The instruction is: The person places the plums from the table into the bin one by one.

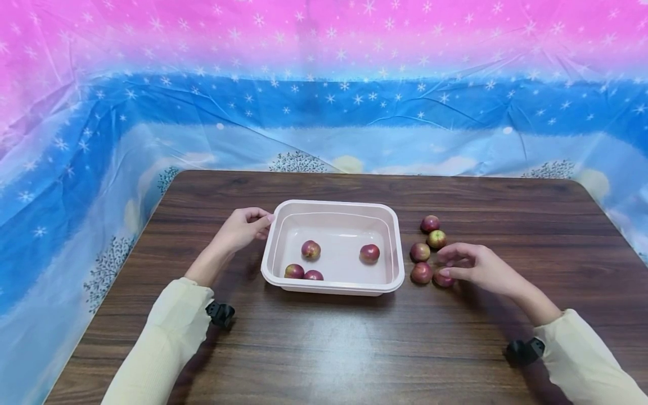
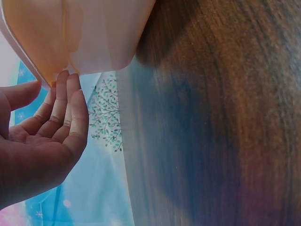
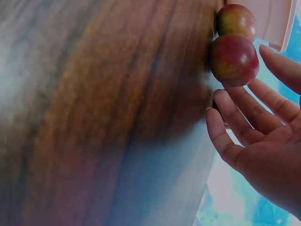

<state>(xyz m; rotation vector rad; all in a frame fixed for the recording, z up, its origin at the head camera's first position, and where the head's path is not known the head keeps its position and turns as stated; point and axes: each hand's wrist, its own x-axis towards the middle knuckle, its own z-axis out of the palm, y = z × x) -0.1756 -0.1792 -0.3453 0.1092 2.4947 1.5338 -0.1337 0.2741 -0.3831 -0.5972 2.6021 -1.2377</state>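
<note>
A pale pink plastic tub (image 1: 331,286) stands on the table with several red-and-yellow plums inside, one plum (image 1: 369,253) lying toward its right end. My left hand (image 1: 243,228) pinches the tub's left rim, thumb above and fingertips beneath the lip in the left wrist view. Right of the tub, my right hand (image 1: 478,267) reaches around the nearest right-hand plum (image 3: 234,60). Its thumb overlaps that plum in the head view, while the right wrist view shows a gap between thumb and fruit. The other fingers extend behind it, loosely spread.
Several more plums lie grouped beside the tub, including a greenish plum (image 1: 436,239) and a red plum (image 1: 430,224) at the back. The dark wood table (image 1: 329,349) ends at a snowflake-patterned cloth (image 1: 354,107) behind. Each wrist wears a small black camera (image 1: 220,315).
</note>
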